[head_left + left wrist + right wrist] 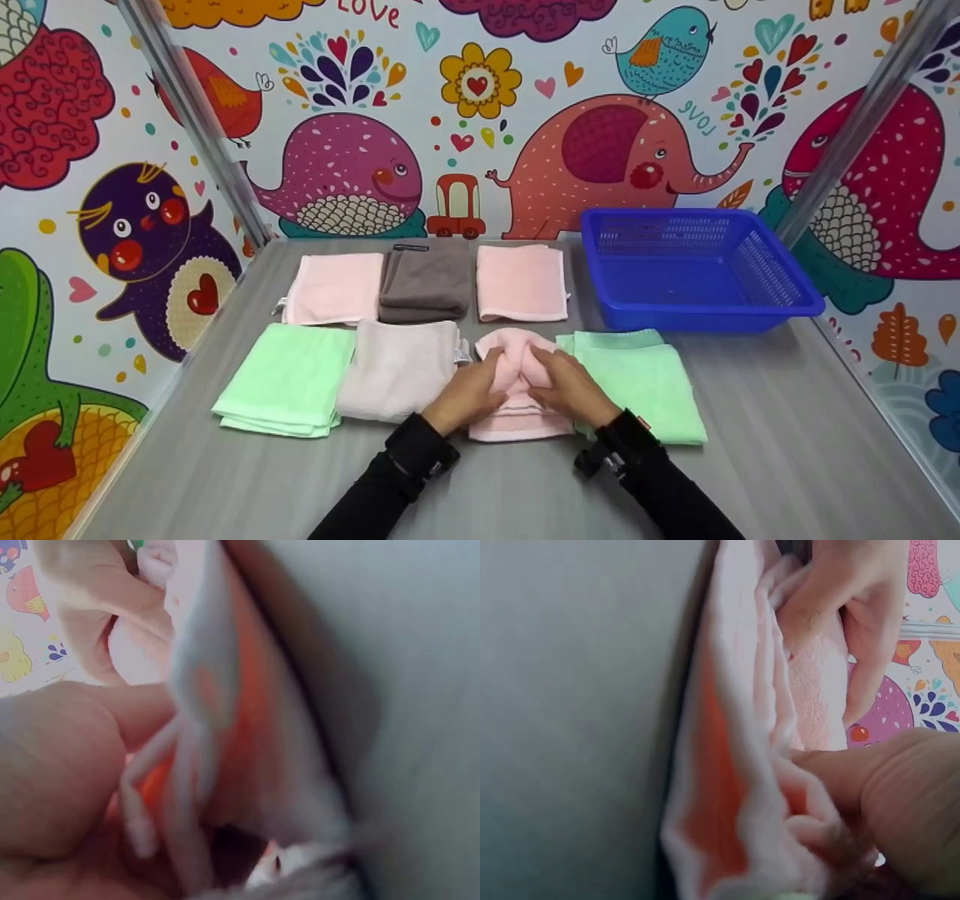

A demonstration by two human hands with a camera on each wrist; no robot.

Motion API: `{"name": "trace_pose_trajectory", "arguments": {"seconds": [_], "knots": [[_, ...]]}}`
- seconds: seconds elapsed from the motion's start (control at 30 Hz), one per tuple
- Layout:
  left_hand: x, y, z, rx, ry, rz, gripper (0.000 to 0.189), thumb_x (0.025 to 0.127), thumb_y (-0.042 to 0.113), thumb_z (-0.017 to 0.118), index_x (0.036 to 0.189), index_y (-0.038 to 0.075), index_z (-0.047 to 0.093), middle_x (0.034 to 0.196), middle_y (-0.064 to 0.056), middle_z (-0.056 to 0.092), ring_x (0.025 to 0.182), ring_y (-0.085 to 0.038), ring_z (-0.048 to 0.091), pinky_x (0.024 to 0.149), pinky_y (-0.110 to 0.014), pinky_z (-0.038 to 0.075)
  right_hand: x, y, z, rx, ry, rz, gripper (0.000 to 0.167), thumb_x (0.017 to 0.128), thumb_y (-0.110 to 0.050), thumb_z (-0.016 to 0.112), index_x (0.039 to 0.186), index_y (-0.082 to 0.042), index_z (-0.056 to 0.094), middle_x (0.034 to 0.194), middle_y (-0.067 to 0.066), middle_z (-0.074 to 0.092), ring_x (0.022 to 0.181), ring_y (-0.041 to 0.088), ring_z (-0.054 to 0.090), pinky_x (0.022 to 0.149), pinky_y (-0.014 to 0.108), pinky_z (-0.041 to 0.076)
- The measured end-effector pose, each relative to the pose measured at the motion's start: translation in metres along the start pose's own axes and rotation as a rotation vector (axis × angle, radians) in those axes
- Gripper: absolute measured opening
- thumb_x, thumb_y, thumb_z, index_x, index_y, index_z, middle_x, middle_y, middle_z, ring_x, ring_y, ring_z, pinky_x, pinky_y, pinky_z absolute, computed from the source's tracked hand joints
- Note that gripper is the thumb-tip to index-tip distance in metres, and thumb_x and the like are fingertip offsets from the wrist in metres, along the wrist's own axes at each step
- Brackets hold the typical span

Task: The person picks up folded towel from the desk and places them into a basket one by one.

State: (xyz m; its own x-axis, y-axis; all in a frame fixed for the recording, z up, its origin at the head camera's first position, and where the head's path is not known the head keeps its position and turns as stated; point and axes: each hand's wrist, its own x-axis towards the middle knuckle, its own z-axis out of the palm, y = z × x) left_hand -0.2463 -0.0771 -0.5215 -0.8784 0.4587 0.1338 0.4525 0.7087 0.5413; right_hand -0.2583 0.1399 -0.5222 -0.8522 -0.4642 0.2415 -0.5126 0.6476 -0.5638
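Note:
A pink towel (519, 429) lies at the front of the table, its upper layers bunched up in the middle. My left hand (466, 394) grips its left side and my right hand (576, 384) grips its right side, thumbs towards each other. In the left wrist view, the towel's folded layers (202, 652) hang close to the lens beside the thumb. From the right wrist, loose folds of the pink cloth (769, 690) show between both hands. Some fingers are hidden in or behind the fabric.
A green towel (645, 390) lies right of the hands, a pale towel (397, 367) and another green towel (289, 379) left. Behind are a pink towel (335, 289), a grey-brown towel (426, 281) and another pink towel (521, 283). A blue basket (709, 319) stands back right.

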Motion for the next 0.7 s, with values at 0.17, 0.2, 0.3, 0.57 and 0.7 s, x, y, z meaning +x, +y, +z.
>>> {"name": "trace_pose_trajectory", "arguments": {"seconds": [0.17,0.2,0.3,0.57,0.7], "knots": [[-0.001,0.001,0.000,-0.052,0.014,0.010,0.075,0.087,0.006,0.075,0.150,-0.011,0.038,0.126,-0.033,0.066,0.113,-0.046,0.067,0.100,-0.053,0.053,0.000,-0.001,-0.001,0.031,0.016,-0.019,0.065,0.078,0.002,0.080,0.138,0.012,0.058,0.138,0.028,0.063,0.126,0.046,0.060,0.106,0.058,0.046],[-0.001,0.002,0.000,-0.062,0.014,0.013,0.075,0.087,0.005,0.075,0.150,-0.012,0.037,0.128,-0.033,0.065,0.114,-0.046,0.067,0.101,-0.053,0.052,0.000,-0.002,-0.002,0.038,0.019,-0.012,0.064,0.077,0.003,0.081,0.138,0.009,0.060,0.137,0.026,0.064,0.125,0.045,0.061,0.106,0.057,0.047],[-0.002,0.004,-0.001,-0.088,0.013,0.024,0.075,0.089,0.004,0.072,0.151,-0.013,0.034,0.137,-0.033,0.060,0.123,-0.046,0.063,0.107,-0.054,0.049,0.001,-0.003,-0.005,0.060,0.027,0.023,0.063,0.074,0.004,0.082,0.135,0.003,0.065,0.133,0.019,0.069,0.113,0.039,0.063,0.101,0.053,0.049],[-0.003,0.009,-0.012,-0.153,0.108,0.102,0.075,0.092,0.001,0.068,0.156,-0.010,0.030,0.152,-0.031,0.048,0.137,-0.045,0.052,0.115,-0.055,0.041,0.003,-0.005,-0.023,0.337,0.089,0.177,0.061,0.075,0.000,0.086,0.133,-0.006,0.070,0.134,0.021,0.067,0.112,0.028,0.062,0.093,0.033,0.052],[-0.001,0.011,-0.020,-0.194,0.164,0.144,0.075,0.092,0.000,0.067,0.157,-0.009,0.030,0.159,-0.027,0.042,0.143,-0.043,0.047,0.118,-0.054,0.038,0.004,-0.001,-0.033,0.650,0.071,0.219,0.061,0.080,0.003,0.083,0.138,0.000,0.064,0.145,0.024,0.058,0.113,0.024,0.058,0.083,0.021,0.055]]}}
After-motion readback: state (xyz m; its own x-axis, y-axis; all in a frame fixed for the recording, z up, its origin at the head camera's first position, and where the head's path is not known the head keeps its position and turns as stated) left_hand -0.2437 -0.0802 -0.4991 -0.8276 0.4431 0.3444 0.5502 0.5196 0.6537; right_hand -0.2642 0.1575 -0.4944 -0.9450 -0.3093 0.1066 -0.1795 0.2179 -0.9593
